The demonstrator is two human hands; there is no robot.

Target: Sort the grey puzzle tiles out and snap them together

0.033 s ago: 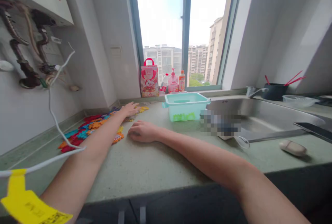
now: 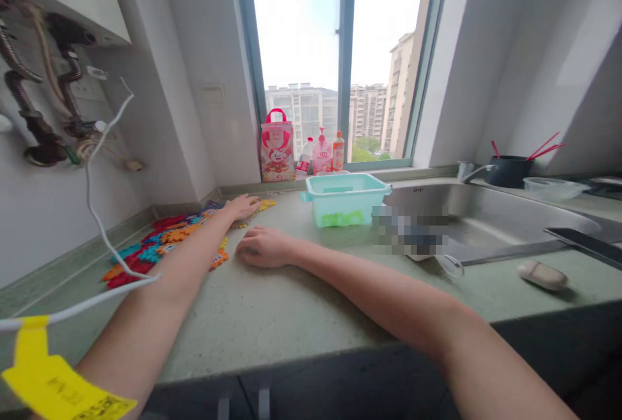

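The multicoloured flat pieces [image 2: 177, 236] lie heaped along the left part of the surface [image 2: 233, 323], by the wall corner. The person's left hand [image 2: 243, 207] reaches to the far end of this heap, palm down, its fingers extended and slightly spread over the pieces there; a few yellow pieces [image 2: 267, 204] show just beyond the fingertips. Whether any finger pinches a piece cannot be made out. The left forearm crosses in front of the heap, hiding part of it, with red, blue and orange pieces on its outer side and a few orange and yellow ones on its inner side.

The right hand [image 2: 262, 247] rests on the surface just right of those inner pieces, nearer the person than the left hand. Its fingers curl under, so it is unclear whether it is empty or holds something. The turquoise basin [image 2: 315, 210] stands to the right of both hands, apart from them; light green shapes show through its wall, too blurred to count.

A white cord [image 2: 100, 300] passes over the near end of the heap. The yellow tag [image 2: 63, 387] on it is cut off at the lower edge, its lettering hard to read. Beside the sink [image 2: 486, 212], a pixelated patch masks something.
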